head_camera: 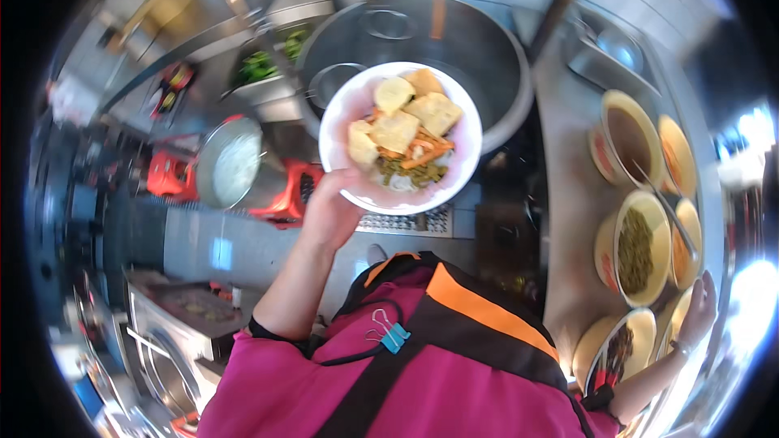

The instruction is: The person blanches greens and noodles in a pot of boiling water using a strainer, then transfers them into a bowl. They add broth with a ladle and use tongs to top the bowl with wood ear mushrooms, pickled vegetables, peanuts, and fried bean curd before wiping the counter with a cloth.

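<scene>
My left hand (336, 210) grips the near left rim of a white bowl (331, 115), thumb over the edge. In the bowl lie several pale yellow fried pieces (395, 131), orange carrot-like strips (429, 149), chopped green pickled vegetables (409, 173) and a little white food beneath. The bowl is held in front of a large metal stockpot (487, 61). My right hand (697, 316) reaches over the tubs at the right, fingers extended, with no object visible in it. Nearest to it are a tub of chopped greens (636, 249) and a tub of dark food (621, 353).
A tub of brown sauce (633, 128) with a ladle (675, 219) stands on the right counter, before smaller tubs (677, 155). At left are a steel pot of whitish contents (234, 164), red burner parts (289, 194) and a tray of leafy greens (271, 61). Metal posts (560, 0) flank the stockpot.
</scene>
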Available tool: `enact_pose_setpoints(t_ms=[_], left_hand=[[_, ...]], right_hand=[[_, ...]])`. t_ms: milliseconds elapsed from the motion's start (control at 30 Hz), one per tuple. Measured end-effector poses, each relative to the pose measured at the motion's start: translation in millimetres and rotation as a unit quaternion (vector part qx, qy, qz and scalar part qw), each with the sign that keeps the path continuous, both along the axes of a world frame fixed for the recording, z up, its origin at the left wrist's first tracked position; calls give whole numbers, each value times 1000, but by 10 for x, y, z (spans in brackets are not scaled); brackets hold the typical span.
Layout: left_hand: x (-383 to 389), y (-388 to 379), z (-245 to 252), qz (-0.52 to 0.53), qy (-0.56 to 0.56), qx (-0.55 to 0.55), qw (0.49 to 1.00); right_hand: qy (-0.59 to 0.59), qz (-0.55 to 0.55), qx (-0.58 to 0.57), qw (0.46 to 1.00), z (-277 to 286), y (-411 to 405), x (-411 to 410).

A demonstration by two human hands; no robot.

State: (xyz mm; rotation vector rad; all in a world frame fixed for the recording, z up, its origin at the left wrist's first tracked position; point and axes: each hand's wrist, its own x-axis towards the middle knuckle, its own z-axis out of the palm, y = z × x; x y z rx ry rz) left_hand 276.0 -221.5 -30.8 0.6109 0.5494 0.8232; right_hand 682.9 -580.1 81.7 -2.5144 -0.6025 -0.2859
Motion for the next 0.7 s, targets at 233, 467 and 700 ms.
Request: enact_pose_setpoints(t_ms=[233, 467, 700], left_hand=[[-1180, -7, -92, 91, -23, -29, 995], [-2005, -149, -106, 298, 12, -52, 953], [-2238, -446, -17, 483, -4, -55, 874]], right_hand=[[250, 351, 102, 897, -842, 2115, -1535], [289, 739, -41, 607, -967, 3460, -3180], [294, 835, -193, 423, -1407, 4144, -3709]])
